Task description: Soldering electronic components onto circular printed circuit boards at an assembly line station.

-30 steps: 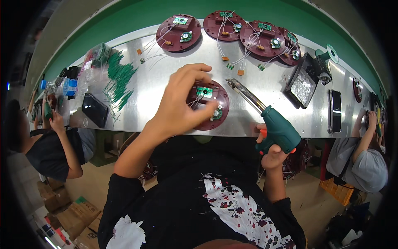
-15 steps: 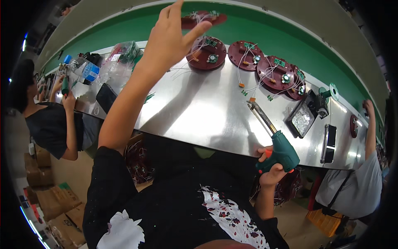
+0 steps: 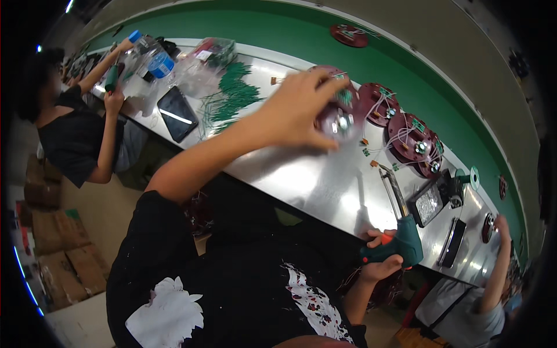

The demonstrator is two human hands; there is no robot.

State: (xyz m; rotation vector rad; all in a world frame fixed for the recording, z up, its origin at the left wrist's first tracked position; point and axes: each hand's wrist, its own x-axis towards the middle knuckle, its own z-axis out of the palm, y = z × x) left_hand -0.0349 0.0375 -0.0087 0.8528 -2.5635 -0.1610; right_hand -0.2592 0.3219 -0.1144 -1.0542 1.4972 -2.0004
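Observation:
My left hand (image 3: 296, 110) is curled round a dark red disc (image 3: 354, 123) that bears green circuit boards, its thumb and fingers spanning the edge. Motion blurs this disc, and the hand covers part of it. In my right hand (image 3: 383, 264) is a green soldering gun (image 3: 406, 240), its long metal tip pointing up and away over the table. Beyond the tip sit several more wired red discs (image 3: 409, 137), partly overlapping. Small orange and green connectors on their white wires lie on the metal table (image 3: 313, 185).
Another red disc (image 3: 348, 36) rests on the green strip behind the table. Green wires (image 3: 235, 93), a phone (image 3: 177, 114) and a water bottle (image 3: 156, 61) are at left. To the right are a solder spool (image 3: 474, 178), a black tray (image 3: 428, 203) and another phone (image 3: 451, 242). Co-workers flank me.
My left hand has come back from the green strip, leaving a disc there, and has closed on another disc. The view has turned; the soldering gun is still in my right hand.

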